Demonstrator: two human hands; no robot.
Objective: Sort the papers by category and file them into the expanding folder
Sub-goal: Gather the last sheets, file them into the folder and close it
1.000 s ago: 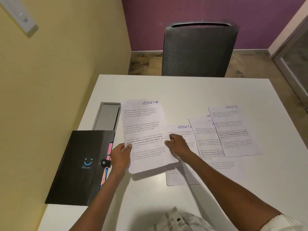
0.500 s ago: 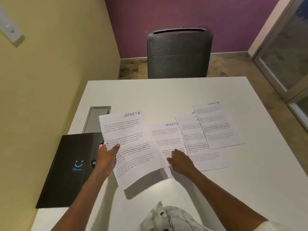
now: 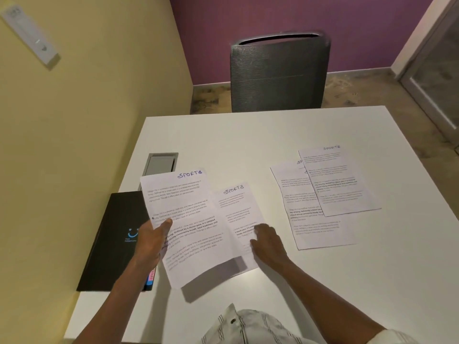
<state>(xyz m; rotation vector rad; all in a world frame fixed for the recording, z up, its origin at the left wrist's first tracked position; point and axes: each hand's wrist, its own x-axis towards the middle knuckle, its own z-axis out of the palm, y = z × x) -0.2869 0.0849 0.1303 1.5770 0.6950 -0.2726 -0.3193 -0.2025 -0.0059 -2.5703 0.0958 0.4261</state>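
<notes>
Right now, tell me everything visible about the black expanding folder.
The black expanding folder lies flat and closed on the white table, at its left edge beside the yellow wall. Its cover looks like matte plastic, printed with a small blue smiley logo and tiny text below it. Coloured index tabs, pink and blue, peek out along its right edge near the front corner. The left hand and the sheet it holds cover part of that side; whether they touch the folder cannot be told.

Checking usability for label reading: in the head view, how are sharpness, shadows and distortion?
Head view: handwritten SPORTS headings are legible, but body text on the held sheet and the far sheets is too soft to read; the held sheet throws a dark shadow onto the table near its lower edge; wide-angle bending shows at the frame's edges; no strong glare.
</notes>
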